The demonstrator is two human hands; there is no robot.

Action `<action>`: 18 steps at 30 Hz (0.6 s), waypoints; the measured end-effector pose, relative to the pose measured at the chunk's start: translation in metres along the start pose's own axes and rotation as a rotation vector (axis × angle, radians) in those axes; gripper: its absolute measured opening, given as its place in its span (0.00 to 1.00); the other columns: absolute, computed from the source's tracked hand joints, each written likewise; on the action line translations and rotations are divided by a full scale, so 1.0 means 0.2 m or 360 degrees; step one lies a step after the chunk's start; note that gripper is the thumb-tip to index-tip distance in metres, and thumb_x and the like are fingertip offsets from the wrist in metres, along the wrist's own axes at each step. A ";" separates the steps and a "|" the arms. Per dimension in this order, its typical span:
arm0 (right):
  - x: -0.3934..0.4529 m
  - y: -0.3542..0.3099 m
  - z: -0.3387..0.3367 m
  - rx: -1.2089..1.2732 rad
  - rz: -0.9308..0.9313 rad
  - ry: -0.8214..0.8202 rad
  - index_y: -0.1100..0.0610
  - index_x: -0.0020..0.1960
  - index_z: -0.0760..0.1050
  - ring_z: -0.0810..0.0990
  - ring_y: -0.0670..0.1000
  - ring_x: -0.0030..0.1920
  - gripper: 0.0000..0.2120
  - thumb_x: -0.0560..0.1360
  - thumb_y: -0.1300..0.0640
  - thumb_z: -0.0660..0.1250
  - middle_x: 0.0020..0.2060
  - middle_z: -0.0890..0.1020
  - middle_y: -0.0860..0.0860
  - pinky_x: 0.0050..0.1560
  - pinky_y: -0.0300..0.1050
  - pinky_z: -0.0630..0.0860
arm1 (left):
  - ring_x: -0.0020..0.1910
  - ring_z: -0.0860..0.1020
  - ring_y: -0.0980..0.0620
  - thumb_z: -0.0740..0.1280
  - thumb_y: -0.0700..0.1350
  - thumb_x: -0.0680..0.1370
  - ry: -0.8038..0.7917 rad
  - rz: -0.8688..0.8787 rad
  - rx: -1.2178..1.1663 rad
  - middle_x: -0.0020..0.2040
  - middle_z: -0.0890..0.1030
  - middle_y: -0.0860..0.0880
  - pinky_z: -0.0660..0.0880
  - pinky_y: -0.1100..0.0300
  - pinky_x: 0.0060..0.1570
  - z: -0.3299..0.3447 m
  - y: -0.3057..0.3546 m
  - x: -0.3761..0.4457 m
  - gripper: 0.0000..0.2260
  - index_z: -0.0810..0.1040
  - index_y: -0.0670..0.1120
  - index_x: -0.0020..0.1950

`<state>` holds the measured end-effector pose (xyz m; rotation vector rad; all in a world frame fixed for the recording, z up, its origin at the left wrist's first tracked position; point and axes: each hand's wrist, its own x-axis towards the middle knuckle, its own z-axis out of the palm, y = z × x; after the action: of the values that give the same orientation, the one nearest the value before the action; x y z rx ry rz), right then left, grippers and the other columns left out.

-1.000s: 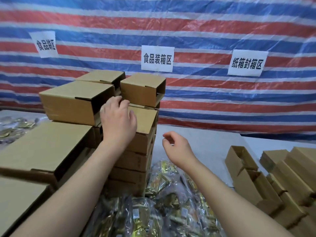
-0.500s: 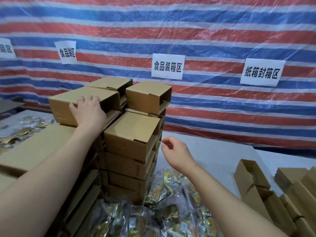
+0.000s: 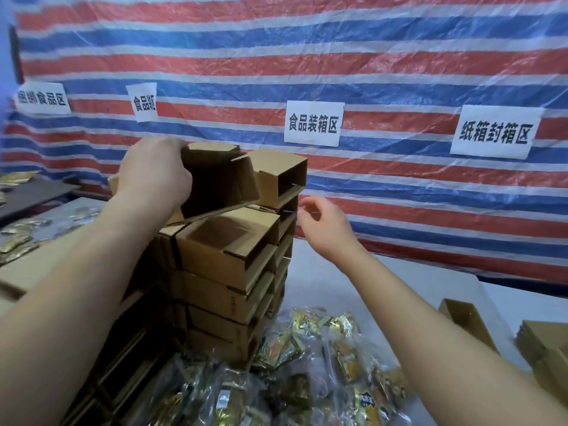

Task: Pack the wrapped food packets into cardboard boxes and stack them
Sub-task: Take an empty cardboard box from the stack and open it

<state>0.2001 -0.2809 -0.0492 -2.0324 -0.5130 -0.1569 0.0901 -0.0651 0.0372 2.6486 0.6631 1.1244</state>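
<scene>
A pale tabletop (image 3: 322, 281) runs back to a wall hung with a red, white and blue striped tarpaulin (image 3: 368, 63), which carries white paper signs (image 3: 313, 123) printed in black characters. At the far left of the table a stack of cardboard boxes (image 3: 224, 272) stands several layers high. The left hand (image 3: 153, 175) grips an open, tilted cardboard box (image 3: 219, 182) at the top of that stack, fingers curled over its edge. The right hand (image 3: 324, 226) hovers just right of the stack, fingers loosely curled and holding nothing. Wrapped food packets (image 3: 307, 370) lie heaped in the near centre, and more empty boxes (image 3: 467, 321) sit at the right.
</scene>
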 end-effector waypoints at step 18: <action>-0.26 -0.01 -0.53 -0.0529 0.0006 0.0024 0.43 0.72 0.67 0.76 0.43 0.46 0.25 0.77 0.58 0.67 0.56 0.76 0.47 0.38 0.35 0.70 | 0.59 0.75 0.53 0.63 0.41 0.82 -0.0780 0.0504 -0.0795 0.58 0.80 0.52 0.71 0.57 0.57 0.08 0.33 -0.34 0.13 0.80 0.53 0.63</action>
<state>0.1637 -0.3862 -0.0110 -2.3533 -0.4990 -0.2697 0.0824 -0.1544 0.0047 2.4691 -0.1213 0.5498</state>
